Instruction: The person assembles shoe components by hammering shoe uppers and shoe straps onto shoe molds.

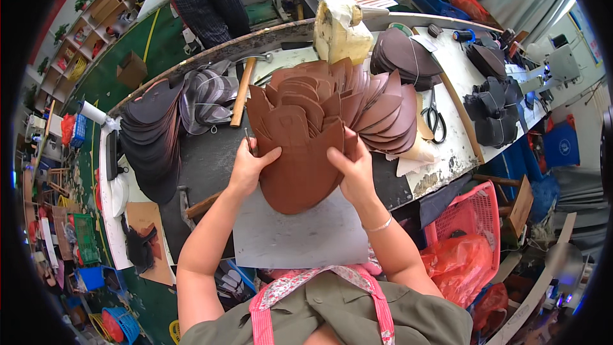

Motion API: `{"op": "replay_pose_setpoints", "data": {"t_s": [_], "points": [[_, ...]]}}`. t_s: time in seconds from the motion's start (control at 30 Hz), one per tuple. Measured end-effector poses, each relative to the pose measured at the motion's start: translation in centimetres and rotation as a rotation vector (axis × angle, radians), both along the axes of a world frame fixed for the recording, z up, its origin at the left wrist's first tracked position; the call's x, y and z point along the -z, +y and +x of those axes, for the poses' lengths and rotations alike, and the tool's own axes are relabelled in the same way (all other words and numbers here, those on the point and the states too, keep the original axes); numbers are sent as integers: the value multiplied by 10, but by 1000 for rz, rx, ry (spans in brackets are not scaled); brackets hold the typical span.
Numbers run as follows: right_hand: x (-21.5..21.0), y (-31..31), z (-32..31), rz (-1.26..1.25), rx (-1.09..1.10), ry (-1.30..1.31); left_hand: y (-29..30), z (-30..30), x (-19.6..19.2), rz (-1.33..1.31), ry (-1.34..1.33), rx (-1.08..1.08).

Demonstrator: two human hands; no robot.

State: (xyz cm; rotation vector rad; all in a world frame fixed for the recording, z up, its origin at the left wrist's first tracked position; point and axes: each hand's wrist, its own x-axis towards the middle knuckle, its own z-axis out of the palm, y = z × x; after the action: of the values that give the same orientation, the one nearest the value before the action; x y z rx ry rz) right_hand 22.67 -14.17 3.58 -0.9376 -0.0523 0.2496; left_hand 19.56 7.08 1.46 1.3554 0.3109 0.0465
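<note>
A grey board (300, 236) lies nearest. Above it is a brown piece (299, 176), the left hand (246, 165) and right hand (357, 169) clamped on its opposite sides — thumbs in front, other fingers mostly hidden. Just beyond spread more brown sheets (386, 112) — scissors (433, 108) to their right. Farther back stands a yellowish block (341, 35).

L hand (248, 165) & R hand (355, 167), thumbs (271, 154) inward
</note>
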Motion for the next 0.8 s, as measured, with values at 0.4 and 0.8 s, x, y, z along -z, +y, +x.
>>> {"op": "replay_pose_setpoints", "data": {"t_s": [0.4, 0.8], "points": [[-19, 7, -4, -425, 88, -240, -2, -10, -12, 30, -38, -29], [7, 24, -12, -524, 242, -299, -9, -1, 8, -167, -65, -163]]}}
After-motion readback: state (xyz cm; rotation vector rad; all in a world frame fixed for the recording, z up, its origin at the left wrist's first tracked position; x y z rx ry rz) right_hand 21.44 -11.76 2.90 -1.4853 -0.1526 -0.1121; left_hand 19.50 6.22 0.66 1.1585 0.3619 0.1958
